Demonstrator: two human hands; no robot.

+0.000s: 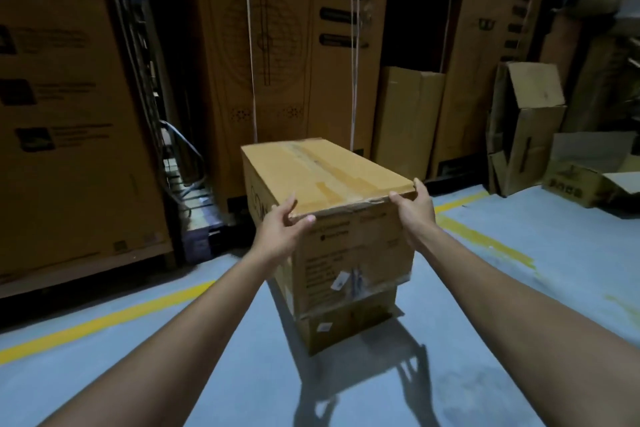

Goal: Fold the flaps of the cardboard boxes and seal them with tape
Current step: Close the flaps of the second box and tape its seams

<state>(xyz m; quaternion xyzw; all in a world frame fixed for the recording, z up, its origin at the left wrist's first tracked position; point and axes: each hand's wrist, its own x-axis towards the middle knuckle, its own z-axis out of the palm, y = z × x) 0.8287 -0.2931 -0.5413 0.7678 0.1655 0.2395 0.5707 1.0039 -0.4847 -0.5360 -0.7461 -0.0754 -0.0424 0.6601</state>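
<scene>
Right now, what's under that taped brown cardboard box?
A second brown cardboard box on the blue floor. Only its near side shows; the taped box covers its top, so its flaps are hidden.

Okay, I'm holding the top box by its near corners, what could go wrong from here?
The top box seems to overhang the narrower lower box, so pulling may tip or slide it off. The left grip and right grip pinch only the near top edge, which looks crumpled; it might tear or slip. The tape strip along the seam looks wrinkled and may lift.

Tall cartons [273, 55] behind, open floor [502, 305] right
</scene>
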